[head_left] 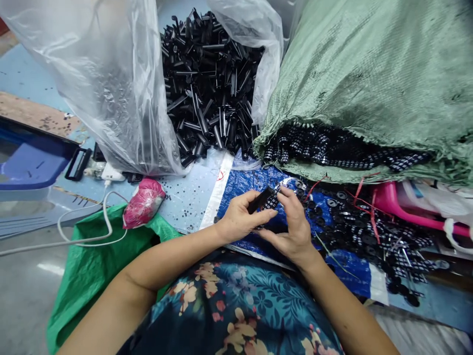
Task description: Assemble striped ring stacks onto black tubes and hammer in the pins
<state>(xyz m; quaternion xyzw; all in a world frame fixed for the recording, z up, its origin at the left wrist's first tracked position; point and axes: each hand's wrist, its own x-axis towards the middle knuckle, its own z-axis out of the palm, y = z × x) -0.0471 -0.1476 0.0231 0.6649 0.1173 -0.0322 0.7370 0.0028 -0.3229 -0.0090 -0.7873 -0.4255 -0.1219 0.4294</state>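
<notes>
Low over a blue printed sheet [240, 190], my two hands meet in front of my body. My left hand [238, 217] is closed on a black plastic piece [260, 200], like the long tubular ones heaped in the bag. At the far end of that piece, the fingers of my right hand [295, 228] are curled round a small black part with white squares [272, 202]. How the two parts join is hidden by my fingers. Loose black discs and white-dotted parts [364, 231] lie spread to the right of my right hand.
A clear plastic bag [148, 88] holds a heap of black pieces [210, 84]. The green woven sack [369, 74] spills white-dotted parts [325, 145]. On the left are a pink wrapped bundle [144, 203], a white cable [108, 209] and a green bag [88, 276]. A pink basket rim [391, 207] stands right.
</notes>
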